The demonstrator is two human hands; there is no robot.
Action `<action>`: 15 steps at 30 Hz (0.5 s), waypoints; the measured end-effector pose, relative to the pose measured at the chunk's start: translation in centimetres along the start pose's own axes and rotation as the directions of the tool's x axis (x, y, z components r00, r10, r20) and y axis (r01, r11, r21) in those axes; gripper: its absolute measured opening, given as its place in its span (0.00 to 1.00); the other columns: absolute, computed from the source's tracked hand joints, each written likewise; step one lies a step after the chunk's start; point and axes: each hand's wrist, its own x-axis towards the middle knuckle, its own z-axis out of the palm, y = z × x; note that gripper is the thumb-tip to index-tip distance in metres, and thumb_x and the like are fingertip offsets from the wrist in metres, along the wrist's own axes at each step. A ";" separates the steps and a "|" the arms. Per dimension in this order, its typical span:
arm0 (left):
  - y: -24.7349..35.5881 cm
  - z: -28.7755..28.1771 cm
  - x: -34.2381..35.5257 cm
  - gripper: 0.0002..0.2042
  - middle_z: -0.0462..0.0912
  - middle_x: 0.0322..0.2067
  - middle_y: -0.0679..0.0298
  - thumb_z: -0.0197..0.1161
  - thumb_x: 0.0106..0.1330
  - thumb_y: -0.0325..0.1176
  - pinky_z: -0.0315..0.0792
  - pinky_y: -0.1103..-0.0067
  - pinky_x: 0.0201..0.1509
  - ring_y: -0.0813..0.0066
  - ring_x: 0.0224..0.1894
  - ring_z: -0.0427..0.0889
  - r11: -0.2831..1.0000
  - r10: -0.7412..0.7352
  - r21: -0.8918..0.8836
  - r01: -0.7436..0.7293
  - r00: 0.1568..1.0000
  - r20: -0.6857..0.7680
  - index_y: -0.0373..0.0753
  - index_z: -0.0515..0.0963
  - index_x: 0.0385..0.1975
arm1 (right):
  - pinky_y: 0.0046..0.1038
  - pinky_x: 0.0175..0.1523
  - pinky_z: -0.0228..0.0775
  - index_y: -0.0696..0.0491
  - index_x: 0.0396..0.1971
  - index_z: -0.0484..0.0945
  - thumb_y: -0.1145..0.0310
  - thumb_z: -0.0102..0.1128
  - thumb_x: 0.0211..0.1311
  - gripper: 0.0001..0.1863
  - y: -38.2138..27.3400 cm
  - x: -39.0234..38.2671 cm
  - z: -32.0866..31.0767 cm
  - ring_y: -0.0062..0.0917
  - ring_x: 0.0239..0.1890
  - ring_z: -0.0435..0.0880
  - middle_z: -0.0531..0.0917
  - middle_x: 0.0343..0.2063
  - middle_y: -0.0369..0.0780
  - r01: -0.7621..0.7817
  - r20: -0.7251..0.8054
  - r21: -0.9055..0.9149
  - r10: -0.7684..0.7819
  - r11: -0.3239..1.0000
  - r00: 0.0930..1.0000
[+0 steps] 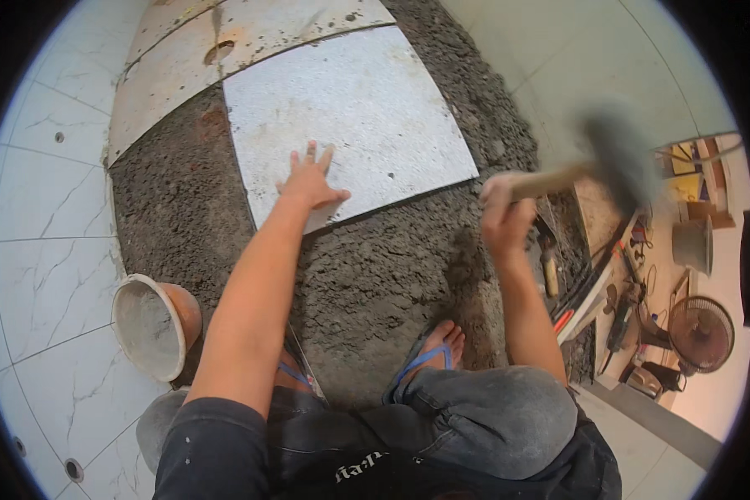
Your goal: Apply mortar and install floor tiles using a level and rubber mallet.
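Observation:
My left hand (311,179) lies with spread fingers on a square white tile (350,100), near its lower left edge. The tile rests on rough grey mortar (383,275), against speckled pale tiles (175,58) above it. My right hand (508,208) grips the wooden handle of a mallet, raised at the tile's right; its dark head (618,154) is motion-blurred. A trowel (550,271) lies below the mallet. My feet in blue-strapped sandals are down on the mortar side.
A bucket (146,329) with grey residue stands at left, beside marble-look wall tiles (54,200). Pale tiled wall (550,42) rises at upper right. Further right are a board with scattered tools (621,300), a fan (700,333) and a grey container (692,246).

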 end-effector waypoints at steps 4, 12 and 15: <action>0.1 -0.4 -0.2 0.54 0.37 0.80 0.66 0.76 0.50 0.60 0.56 0.32 0.68 0.48 0.79 0.40 0.998 -0.049 -0.032 0.052 0.995 0.086 0.65 0.49 0.77 | 0.24 0.28 0.66 0.56 0.36 0.70 0.66 0.48 0.78 0.10 0.5 -2.1 0.9 0.18 0.20 0.69 0.72 0.21 0.33 -0.106 0.383 -0.785 0.612 0.611 0.691; 0.4 -0.5 -0.1 0.55 0.39 0.79 0.65 0.77 0.49 0.59 0.56 0.32 0.68 0.48 0.79 0.40 0.997 -0.061 -0.030 0.065 0.992 0.110 0.65 0.49 0.77 | 0.34 0.31 0.71 0.58 0.39 0.67 0.61 0.57 0.74 0.16 2.3 1.8 2.7 0.31 0.24 0.80 0.82 0.26 0.47 -0.303 0.093 -0.045 0.306 0.952 0.947; 0.1 -0.6 0.2 0.58 0.40 0.79 0.58 0.77 0.45 0.63 0.60 0.31 0.65 0.39 0.78 0.43 1.000 -0.023 -0.010 0.024 0.997 0.080 0.61 0.49 0.77 | 0.40 0.33 0.72 0.58 0.40 0.67 0.61 0.56 0.74 0.15 3.1 0.5 3.9 0.38 0.25 0.81 0.81 0.25 0.49 -0.100 0.329 -0.849 0.667 0.519 0.669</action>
